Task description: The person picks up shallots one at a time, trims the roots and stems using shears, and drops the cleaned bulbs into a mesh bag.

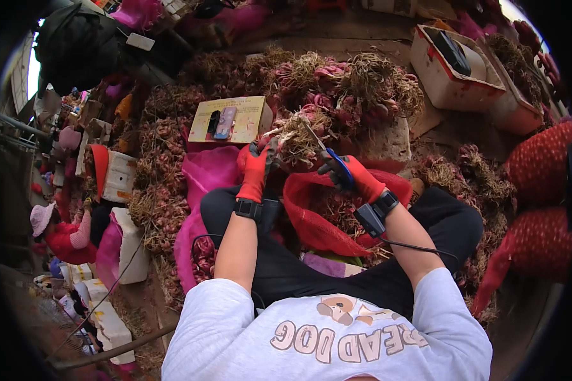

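My left hand point(258, 166), in a red and grey glove, is closed around a few shallots point(291, 138) with pale dry stalks. Scissors point(340, 166) with blue handles are gripped in my right hand point(361, 178), gloved the same way. Their metal blades point up and left, right at the stalks beside my left hand. Below both hands, between my legs, a red mesh bag point(306, 230) lies with its mouth wide and shallots and dry trimmings inside. Beyond the hands rises a heap of bunched shallots point(337, 89).
A yellow-topped box point(248, 131) carries two phones point(225, 122). Left of me are a pink mesh bag point(200, 178) and more shallots point(159, 190). A foam box point(454, 82) stands back right; filled red bags point(540, 247) are at right. Another person point(70, 238) sits far left.
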`<move>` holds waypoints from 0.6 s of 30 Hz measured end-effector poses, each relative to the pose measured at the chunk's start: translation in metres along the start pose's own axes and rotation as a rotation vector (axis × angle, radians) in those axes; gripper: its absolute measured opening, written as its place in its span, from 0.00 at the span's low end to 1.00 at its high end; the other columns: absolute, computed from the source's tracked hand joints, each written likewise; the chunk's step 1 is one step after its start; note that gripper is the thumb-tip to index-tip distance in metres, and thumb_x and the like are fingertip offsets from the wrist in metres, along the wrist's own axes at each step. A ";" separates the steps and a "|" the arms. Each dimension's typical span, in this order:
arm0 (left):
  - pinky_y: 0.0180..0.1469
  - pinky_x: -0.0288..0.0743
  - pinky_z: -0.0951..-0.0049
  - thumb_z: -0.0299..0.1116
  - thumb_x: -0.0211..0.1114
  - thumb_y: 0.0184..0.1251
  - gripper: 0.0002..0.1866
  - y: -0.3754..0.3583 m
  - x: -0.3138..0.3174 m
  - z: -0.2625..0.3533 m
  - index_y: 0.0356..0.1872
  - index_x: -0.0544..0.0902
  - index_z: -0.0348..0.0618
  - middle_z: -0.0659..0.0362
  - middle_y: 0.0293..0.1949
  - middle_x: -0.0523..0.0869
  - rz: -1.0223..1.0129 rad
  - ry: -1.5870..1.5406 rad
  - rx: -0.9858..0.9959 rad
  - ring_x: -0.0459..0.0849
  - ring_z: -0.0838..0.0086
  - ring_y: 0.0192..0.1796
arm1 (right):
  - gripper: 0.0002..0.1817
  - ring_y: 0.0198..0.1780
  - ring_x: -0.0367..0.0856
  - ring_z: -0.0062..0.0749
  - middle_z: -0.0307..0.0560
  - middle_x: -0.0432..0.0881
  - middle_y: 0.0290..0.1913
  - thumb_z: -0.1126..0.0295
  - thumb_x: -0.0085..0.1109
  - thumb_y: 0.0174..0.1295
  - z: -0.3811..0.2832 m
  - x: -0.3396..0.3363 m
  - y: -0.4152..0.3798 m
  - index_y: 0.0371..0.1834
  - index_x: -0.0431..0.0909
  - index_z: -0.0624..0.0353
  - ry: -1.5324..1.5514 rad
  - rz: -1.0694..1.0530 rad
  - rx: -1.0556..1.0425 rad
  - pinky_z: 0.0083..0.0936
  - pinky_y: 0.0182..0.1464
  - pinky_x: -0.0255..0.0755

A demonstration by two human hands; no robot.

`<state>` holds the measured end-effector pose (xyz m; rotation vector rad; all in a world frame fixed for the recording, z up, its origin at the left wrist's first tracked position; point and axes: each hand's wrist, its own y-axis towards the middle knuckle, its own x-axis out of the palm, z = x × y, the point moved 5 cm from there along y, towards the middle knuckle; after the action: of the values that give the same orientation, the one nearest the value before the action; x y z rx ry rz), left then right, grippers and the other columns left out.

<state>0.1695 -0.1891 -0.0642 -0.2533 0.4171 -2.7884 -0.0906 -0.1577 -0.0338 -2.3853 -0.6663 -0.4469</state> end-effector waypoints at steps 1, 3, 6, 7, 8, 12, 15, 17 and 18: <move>0.24 0.73 0.80 0.44 0.69 0.60 0.22 0.022 -0.017 -0.016 0.53 0.74 0.53 0.65 0.34 0.80 -0.004 0.042 0.025 0.78 0.80 0.28 | 0.23 0.18 0.67 0.15 0.32 0.70 0.20 0.50 0.50 0.69 0.005 -0.001 -0.006 0.49 0.77 0.62 -0.027 -0.032 0.033 0.16 0.20 0.64; 0.27 0.76 0.77 0.50 0.67 0.61 0.25 0.061 -0.041 -0.050 0.56 0.74 0.54 0.65 0.39 0.80 -0.023 0.085 0.036 0.79 0.79 0.35 | 0.31 0.18 0.69 0.17 0.32 0.70 0.20 0.42 0.47 0.67 0.005 0.011 -0.026 0.48 0.77 0.63 -0.119 -0.075 0.072 0.16 0.21 0.65; 0.30 0.77 0.73 0.56 0.63 0.63 0.28 0.030 -0.013 -0.012 0.60 0.74 0.55 0.66 0.46 0.79 -0.069 0.028 -0.060 0.79 0.78 0.42 | 0.35 0.18 0.69 0.17 0.31 0.69 0.19 0.37 0.46 0.65 0.006 0.022 -0.030 0.47 0.76 0.65 -0.281 -0.132 0.048 0.16 0.21 0.64; 0.28 0.77 0.75 0.56 0.62 0.64 0.27 0.024 -0.008 -0.002 0.59 0.74 0.55 0.65 0.44 0.80 -0.058 0.071 -0.041 0.79 0.78 0.40 | 0.36 0.17 0.69 0.18 0.32 0.70 0.20 0.36 0.47 0.64 0.011 0.020 -0.024 0.47 0.76 0.66 -0.252 -0.136 0.088 0.17 0.20 0.65; 0.29 0.77 0.75 0.56 0.61 0.64 0.26 0.024 -0.007 -0.002 0.59 0.75 0.55 0.66 0.44 0.80 -0.086 0.057 -0.050 0.79 0.79 0.40 | 0.36 0.17 0.69 0.18 0.32 0.71 0.20 0.36 0.47 0.64 0.015 0.021 -0.020 0.47 0.76 0.66 -0.204 -0.134 0.113 0.17 0.20 0.65; 0.31 0.77 0.75 0.55 0.59 0.66 0.25 0.102 -0.064 -0.072 0.59 0.75 0.55 0.66 0.44 0.80 -0.186 0.187 -0.081 0.78 0.80 0.43 | 0.35 0.16 0.70 0.18 0.33 0.72 0.19 0.38 0.49 0.64 0.014 0.026 0.000 0.46 0.76 0.66 -0.147 -0.147 0.105 0.18 0.19 0.64; 0.34 0.74 0.73 0.49 0.58 0.69 0.21 0.080 -0.052 -0.055 0.55 0.77 0.48 0.62 0.38 0.82 -0.070 0.171 -0.020 0.78 0.78 0.35 | 0.32 0.15 0.70 0.19 0.34 0.73 0.17 0.41 0.53 0.64 0.007 0.030 0.015 0.44 0.78 0.66 -0.226 -0.120 -0.183 0.19 0.17 0.63; 0.35 0.73 0.73 0.44 0.59 0.70 0.18 0.052 -0.030 -0.031 0.53 0.79 0.44 0.61 0.35 0.83 -0.010 0.066 0.009 0.78 0.77 0.31 | 0.25 0.14 0.70 0.20 0.36 0.74 0.18 0.49 0.58 0.63 0.005 0.025 0.022 0.42 0.81 0.65 -0.204 -0.092 -0.061 0.20 0.16 0.63; 0.35 0.73 0.74 0.42 0.60 0.69 0.17 0.047 -0.026 -0.027 0.52 0.79 0.44 0.61 0.35 0.83 -0.019 0.007 0.001 0.78 0.77 0.32 | 0.24 0.14 0.70 0.20 0.36 0.74 0.18 0.49 0.59 0.63 0.003 0.027 0.022 0.41 0.81 0.64 -0.175 -0.055 -0.079 0.20 0.16 0.62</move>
<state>0.2009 -0.2165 -0.1080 -0.2486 0.4172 -2.8087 -0.0560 -0.1612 -0.0335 -2.5064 -0.8071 -0.2937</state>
